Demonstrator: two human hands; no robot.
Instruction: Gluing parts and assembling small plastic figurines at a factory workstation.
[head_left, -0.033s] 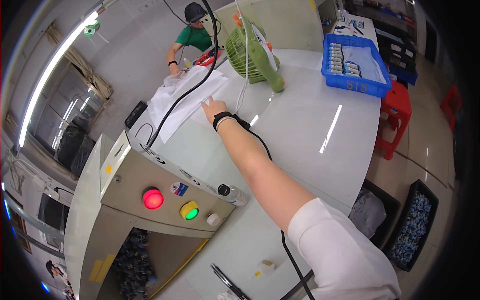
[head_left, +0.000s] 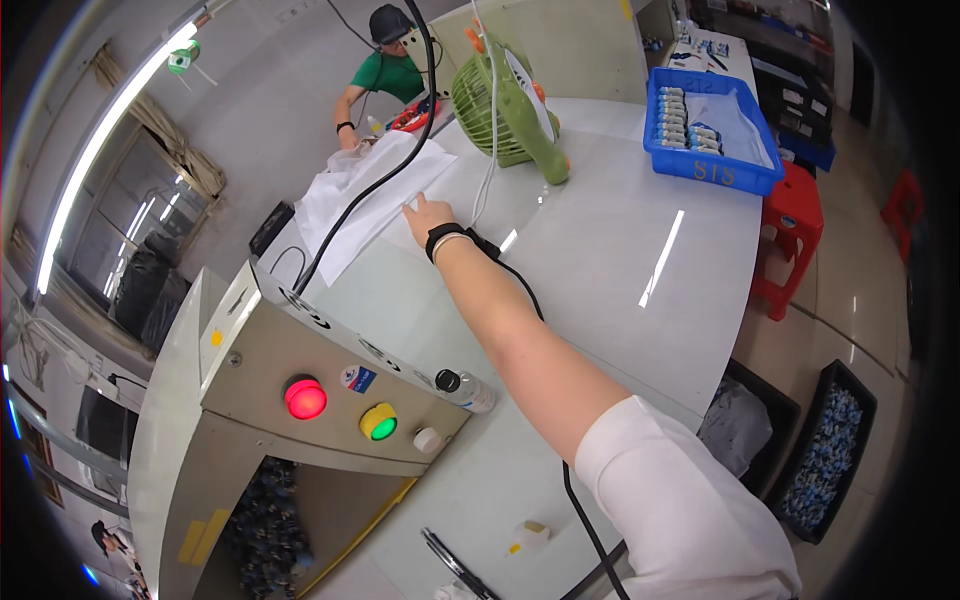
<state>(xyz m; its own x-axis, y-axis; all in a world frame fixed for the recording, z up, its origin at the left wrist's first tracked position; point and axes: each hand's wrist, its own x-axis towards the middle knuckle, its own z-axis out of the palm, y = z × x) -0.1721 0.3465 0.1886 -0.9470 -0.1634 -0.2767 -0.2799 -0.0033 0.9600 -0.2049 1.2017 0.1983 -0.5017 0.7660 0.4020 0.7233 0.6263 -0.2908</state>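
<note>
White sheeting (head_left: pixel 365 195) lies upper left of centre; one right hand (head_left: pixel 430 220) has bent fingers at its edge, whether pinching I cannot tell. Upper middle, one green fan (head_left: pixel 520 115); upper right, one blue tray (head_left: pixel 690 166).

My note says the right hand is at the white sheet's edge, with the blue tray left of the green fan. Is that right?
Not quite: the blue tray is right of the green fan, as the head view shows. The right hand is at the edge of the white sheet, as noted.
</note>
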